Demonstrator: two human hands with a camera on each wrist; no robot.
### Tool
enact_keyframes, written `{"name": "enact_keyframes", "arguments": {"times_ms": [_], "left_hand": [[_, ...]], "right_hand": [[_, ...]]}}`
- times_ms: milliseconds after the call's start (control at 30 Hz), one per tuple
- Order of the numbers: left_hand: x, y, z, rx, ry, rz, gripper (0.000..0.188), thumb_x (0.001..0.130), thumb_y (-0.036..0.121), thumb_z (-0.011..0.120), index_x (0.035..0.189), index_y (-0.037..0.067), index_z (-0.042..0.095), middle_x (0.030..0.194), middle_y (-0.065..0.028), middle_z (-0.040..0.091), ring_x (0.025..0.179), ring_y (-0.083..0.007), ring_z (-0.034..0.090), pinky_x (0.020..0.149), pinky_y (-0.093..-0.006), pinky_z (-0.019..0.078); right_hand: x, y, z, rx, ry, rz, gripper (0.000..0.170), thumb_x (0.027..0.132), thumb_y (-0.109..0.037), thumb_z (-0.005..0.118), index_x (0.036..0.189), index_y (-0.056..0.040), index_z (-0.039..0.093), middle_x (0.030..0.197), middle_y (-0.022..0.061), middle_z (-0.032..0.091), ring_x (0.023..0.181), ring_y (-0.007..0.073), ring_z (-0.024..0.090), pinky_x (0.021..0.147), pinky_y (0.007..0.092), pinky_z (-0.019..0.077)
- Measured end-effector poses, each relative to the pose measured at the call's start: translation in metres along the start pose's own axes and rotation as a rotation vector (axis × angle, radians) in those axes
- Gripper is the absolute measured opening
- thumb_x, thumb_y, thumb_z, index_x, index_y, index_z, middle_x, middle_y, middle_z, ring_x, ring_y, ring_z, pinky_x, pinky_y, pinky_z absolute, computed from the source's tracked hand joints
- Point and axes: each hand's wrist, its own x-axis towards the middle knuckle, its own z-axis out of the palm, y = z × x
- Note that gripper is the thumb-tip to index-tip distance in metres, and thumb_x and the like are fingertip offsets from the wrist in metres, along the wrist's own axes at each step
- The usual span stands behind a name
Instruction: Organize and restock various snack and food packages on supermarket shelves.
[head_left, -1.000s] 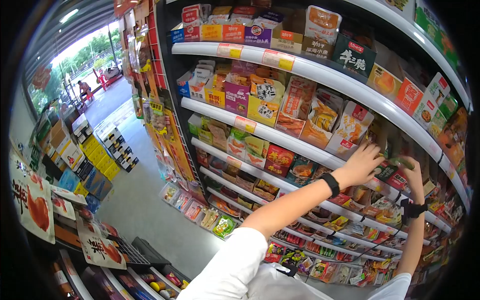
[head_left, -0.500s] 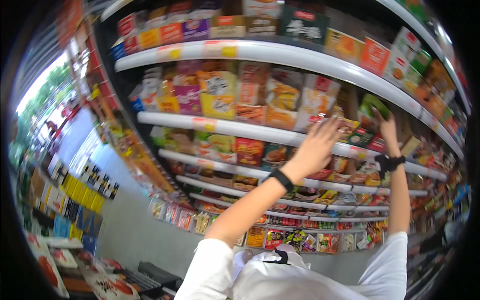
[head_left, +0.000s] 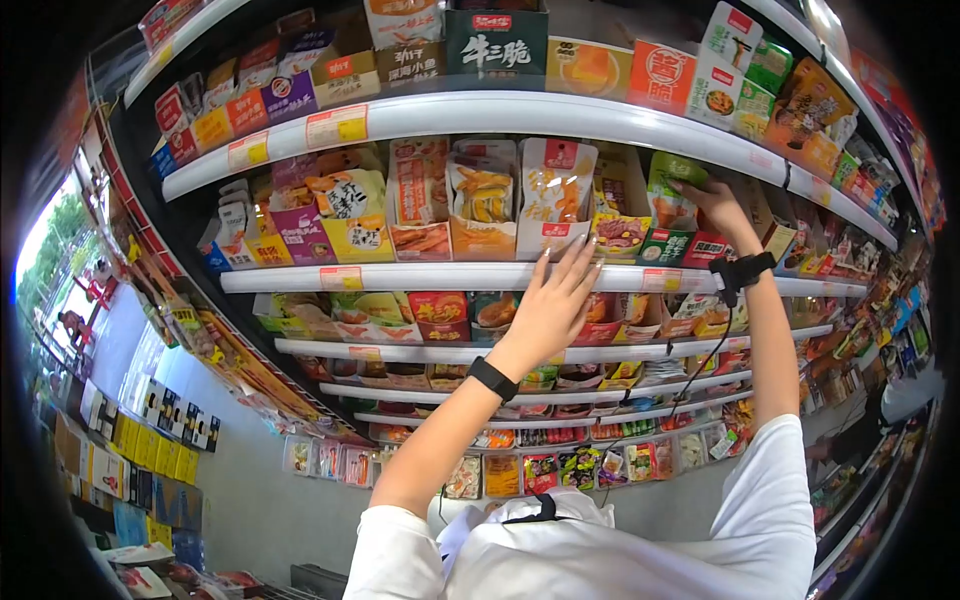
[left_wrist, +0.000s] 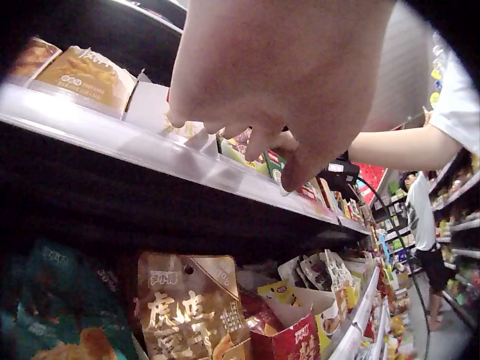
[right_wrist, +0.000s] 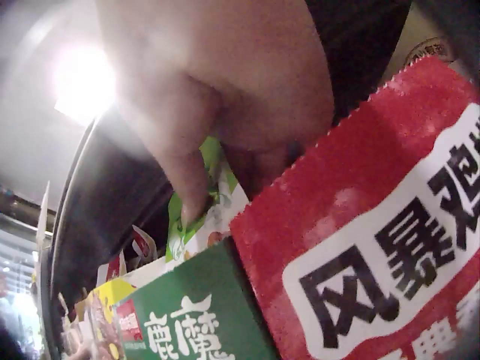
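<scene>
The right hand point(head_left: 718, 208) pinches the top of a green and white snack pouch point(head_left: 672, 192), whose lower part stands in a dark green box point(head_left: 665, 246). In the right wrist view, the thumb of the right hand point(right_wrist: 225, 97) lies on the green pouch point(right_wrist: 217, 206), behind the green box point(right_wrist: 195, 319) and beside a red box point(right_wrist: 360, 225). With fingers spread and nearly straight, the left hand point(head_left: 552, 308) rests at the shelf edge in front of an orange and white pouch point(head_left: 557, 190). The left wrist view shows the left hand point(left_wrist: 277, 82) over the shelf rail point(left_wrist: 150, 142).
Curved shelf rails point(head_left: 450, 107) run above and below the hands, with boxed snacks packed along them. A cable point(head_left: 712, 365) hangs from the right wrist. Yellow cartons point(head_left: 155, 445) stand on the floor at left. Another person point(left_wrist: 424, 225) stands in the aisle.
The view has swung toward the shelf. The green pouch has come upright at its box with the right hand on it. The left hand has shifted left along the shelf, away from the right hand.
</scene>
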Motion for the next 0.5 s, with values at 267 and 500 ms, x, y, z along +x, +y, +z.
{"name": "enact_keyframes", "arguments": {"times_ms": [267,500], "left_hand": [[-0.005,0.016,0.016,-0.026,-0.001,-0.094,0.050,0.081,0.014,0.055,0.127,0.004,0.041,0.144,-0.0157,0.024,0.134,-0.0300,0.021,0.105,-0.0513,0.0194],[0.031,0.051,0.015,-0.294,0.147,-0.166,0.052,0.083,0.014,0.056,0.130,0.003,0.039,0.141,-0.0201,0.027,0.130,-0.0356,0.028,0.103,-0.0473,0.0254]], "right_hand": [[-0.030,-0.021,-0.005,-0.110,-0.319,-0.002,0.032,0.081,-0.015,0.065,0.107,0.0023,0.059,0.103,0.0081,0.064,0.091,0.0113,0.058,0.083,0.0248,0.0431],[-0.042,-0.014,-0.008,-0.152,-0.194,-0.323,0.023,0.082,-0.005,0.059,0.105,-0.0001,0.061,0.094,0.0085,0.065,0.086,0.0163,0.060,0.077,0.0273,0.0453]]}}
